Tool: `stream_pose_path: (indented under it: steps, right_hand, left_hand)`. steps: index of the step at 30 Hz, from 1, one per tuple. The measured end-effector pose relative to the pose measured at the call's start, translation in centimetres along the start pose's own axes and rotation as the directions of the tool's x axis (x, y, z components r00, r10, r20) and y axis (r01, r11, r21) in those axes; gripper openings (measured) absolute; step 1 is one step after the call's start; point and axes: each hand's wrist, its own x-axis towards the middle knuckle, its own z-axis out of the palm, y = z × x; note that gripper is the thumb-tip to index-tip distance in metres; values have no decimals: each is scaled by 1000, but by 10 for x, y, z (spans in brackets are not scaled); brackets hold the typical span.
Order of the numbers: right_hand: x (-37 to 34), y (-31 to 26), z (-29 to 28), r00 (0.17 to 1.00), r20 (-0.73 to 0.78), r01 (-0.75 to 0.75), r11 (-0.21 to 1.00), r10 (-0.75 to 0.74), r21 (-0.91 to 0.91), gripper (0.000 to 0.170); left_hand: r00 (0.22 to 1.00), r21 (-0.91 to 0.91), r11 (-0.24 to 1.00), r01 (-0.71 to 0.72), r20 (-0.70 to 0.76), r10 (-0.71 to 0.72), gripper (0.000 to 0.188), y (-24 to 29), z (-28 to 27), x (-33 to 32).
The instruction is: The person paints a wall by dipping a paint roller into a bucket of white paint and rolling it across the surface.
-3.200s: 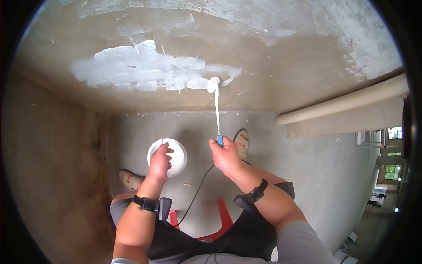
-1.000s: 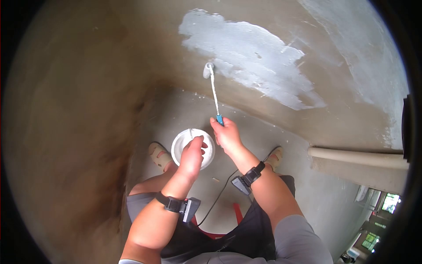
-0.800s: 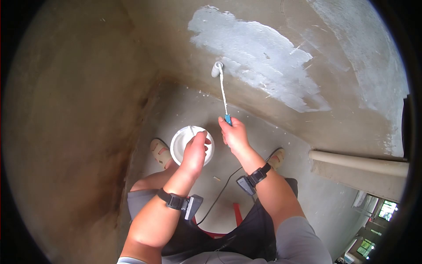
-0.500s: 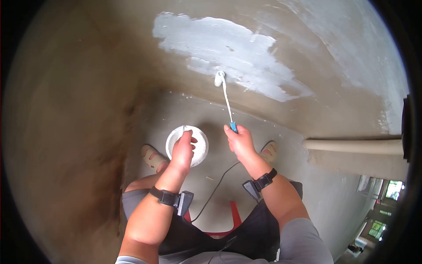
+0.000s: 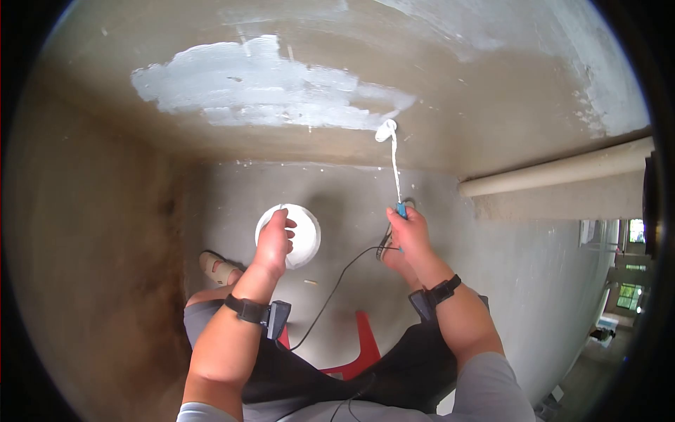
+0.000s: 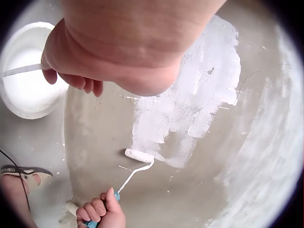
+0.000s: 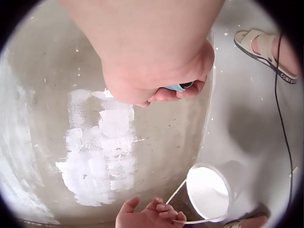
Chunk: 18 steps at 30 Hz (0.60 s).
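Note:
In the head view the right hand (image 5: 413,235) grips the blue handle (image 5: 401,209) of a paint roller, whose white-coated rod runs up to the roller head (image 5: 386,130) against the wall. That head sits at the lower right end of a white painted patch (image 5: 260,88). The left hand (image 5: 275,243) is over a white bucket (image 5: 304,235) of white paint. Its curled fingers hold the bucket's thin white handle (image 7: 176,191), seen in the right wrist view; the bucket is tilted there. The left wrist view shows the roller head (image 6: 139,155) touching the wall beside the patch.
A pale pipe (image 5: 562,167) runs along the wall's foot at right. Sandalled feet stand on the grey floor, one sandal (image 5: 219,268) left of the bucket. A black cable (image 5: 330,292) crosses between the legs, above a red stool (image 5: 362,348). Another wall (image 5: 105,246) stands at left.
The view has swung so that the painted patch lies further left. The roller has moved rightward along the patch's lower edge, with the right hand still gripping it. The left hand keeps hold of the bucket handle.

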Motion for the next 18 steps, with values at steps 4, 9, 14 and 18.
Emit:
stream_pose_path:
  steps: [4, 9, 14, 18]
  right_hand:
    - [-2, -2, 1, 998, 40, -55, 997, 53, 52, 24]
    - [4, 5, 13, 992, 101, -83, 993, 74, 81, 25]
    - [8, 0, 41, 983, 175, -41, 998, 48, -43, 28]
    - [5, -12, 82, 968, 236, -59, 994, 79, -91, 28]
  left_hand:
    - [1000, 70, 997, 22, 19, -23, 44, -3, 13, 3]
    - [999, 67, 997, 25, 23, -27, 44, 3, 15, 3]
    - [1000, 38, 999, 17, 7, -17, 36, 8, 12, 5]
    - [999, 37, 999, -40, 9, 39, 39, 12, -1, 5]
